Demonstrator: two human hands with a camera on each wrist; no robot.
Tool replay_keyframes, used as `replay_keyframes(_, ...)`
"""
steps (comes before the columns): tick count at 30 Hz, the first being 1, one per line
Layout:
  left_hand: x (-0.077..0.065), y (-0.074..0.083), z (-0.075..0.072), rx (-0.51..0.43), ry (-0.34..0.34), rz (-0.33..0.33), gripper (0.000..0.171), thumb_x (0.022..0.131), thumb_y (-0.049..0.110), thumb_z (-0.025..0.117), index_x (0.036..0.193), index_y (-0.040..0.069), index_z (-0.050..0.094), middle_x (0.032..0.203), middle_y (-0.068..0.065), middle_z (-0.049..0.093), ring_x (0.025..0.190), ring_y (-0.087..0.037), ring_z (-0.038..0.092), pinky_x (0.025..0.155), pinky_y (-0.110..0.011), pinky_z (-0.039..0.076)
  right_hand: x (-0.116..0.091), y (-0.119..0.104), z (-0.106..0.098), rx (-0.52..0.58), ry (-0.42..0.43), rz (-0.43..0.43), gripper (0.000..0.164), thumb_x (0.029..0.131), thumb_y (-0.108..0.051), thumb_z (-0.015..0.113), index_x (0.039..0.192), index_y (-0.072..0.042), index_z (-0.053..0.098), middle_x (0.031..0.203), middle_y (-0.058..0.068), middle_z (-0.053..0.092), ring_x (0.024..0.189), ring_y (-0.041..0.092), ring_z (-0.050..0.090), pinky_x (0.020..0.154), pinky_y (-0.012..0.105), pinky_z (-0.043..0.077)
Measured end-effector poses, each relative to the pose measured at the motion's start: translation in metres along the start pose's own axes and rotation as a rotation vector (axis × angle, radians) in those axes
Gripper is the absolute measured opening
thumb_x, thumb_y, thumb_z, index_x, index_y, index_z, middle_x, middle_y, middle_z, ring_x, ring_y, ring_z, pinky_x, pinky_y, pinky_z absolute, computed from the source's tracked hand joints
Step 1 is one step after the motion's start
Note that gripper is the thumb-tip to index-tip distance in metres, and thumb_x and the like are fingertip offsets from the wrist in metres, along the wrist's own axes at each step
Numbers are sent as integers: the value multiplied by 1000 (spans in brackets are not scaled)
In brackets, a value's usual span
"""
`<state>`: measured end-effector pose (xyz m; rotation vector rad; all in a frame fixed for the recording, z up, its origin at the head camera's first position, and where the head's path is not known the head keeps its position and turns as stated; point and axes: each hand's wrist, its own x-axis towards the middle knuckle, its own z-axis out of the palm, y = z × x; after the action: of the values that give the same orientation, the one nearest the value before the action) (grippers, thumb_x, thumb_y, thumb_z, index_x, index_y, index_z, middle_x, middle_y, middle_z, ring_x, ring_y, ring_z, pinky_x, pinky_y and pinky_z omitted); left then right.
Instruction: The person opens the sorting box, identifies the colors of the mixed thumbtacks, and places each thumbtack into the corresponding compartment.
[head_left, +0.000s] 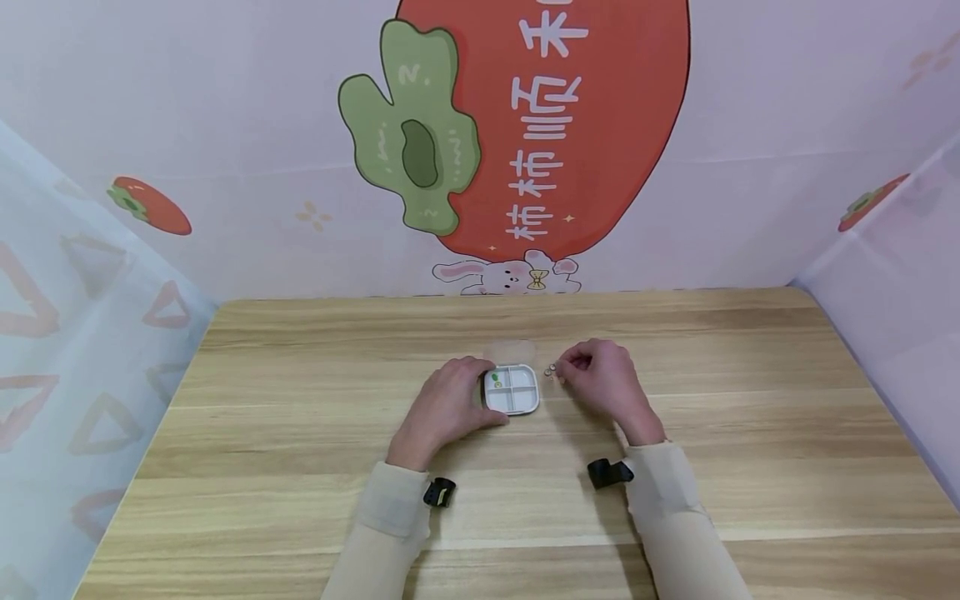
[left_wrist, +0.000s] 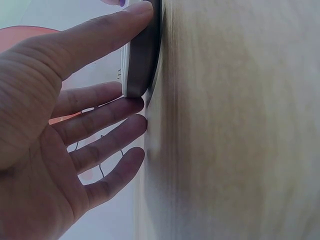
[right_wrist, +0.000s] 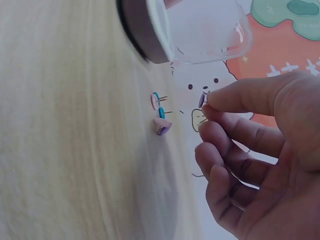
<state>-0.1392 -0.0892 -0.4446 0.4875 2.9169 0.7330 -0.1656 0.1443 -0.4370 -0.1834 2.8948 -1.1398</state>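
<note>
A small white pillbox with several compartments lies on the table, its clear lid folded open at the far side. My left hand grips the box from the left, thumb along the near side and a finger at the far edge. Small green and yellow pieces lie in the far left compartment. To the right of the box, my right hand pinches a tiny purple stud earring between thumb and forefinger. Several pink, purple and teal stud earrings with thin pins rest just below those fingertips.
The wood-grain table reaches to a printed backdrop behind, with patterned side sheets at left and right. Black wrist cameras sit at the left cuff and the right cuff.
</note>
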Motion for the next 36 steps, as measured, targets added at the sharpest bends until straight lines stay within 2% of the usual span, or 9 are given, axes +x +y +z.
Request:
replay_keyframes(11, 1, -1, 1, 3, 2, 4, 74, 62, 49, 79, 121, 12, 55, 120, 0, 56, 110, -17, 49, 95, -36, 37, 1, 6, -4, 211, -57, -17, 12, 86, -22, 62, 87, -12, 68, 79, 1, 64, 75, 19, 55, 66, 33, 46)
replay_keyframes(18, 1, -1, 1, 2, 1, -3, 74, 62, 50, 79, 121, 13, 56, 120, 0, 56, 110, -17, 49, 94, -36, 37, 0, 3, -7, 383, -123, 55, 22, 88, -28, 61, 95, -8, 67, 89, 11, 65, 82, 26, 55, 70, 37, 46)
replay_keyframes(24, 1, -1, -1, 0, 6, -3, 73, 62, 49, 79, 121, 13, 56, 119, 0, 56, 109, -17, 50, 94, -35, 37, 1, 1, -9, 511, -175, 87, 28, 87, -27, 61, 101, -2, 65, 97, 18, 63, 89, 35, 55, 79, 43, 46)
replay_keyframes(31, 1, -2, -1, -4, 16, 2, 73, 62, 49, 79, 121, 12, 56, 119, 0, 56, 108, -17, 50, 93, -35, 38, 0, -3, -9, 647, -216, 81, 32, 86, -25, 63, 102, 3, 63, 101, 26, 59, 89, 43, 52, 82, 48, 45)
replay_keyframes(36, 1, -2, -1, -4, 16, 0, 73, 62, 49, 79, 121, 12, 56, 121, -1, 56, 109, -17, 50, 94, -36, 37, 0, -2, -8, 749, -239, 58, 34, 87, -23, 62, 102, 7, 61, 105, 31, 56, 89, 44, 50, 85, 50, 43)
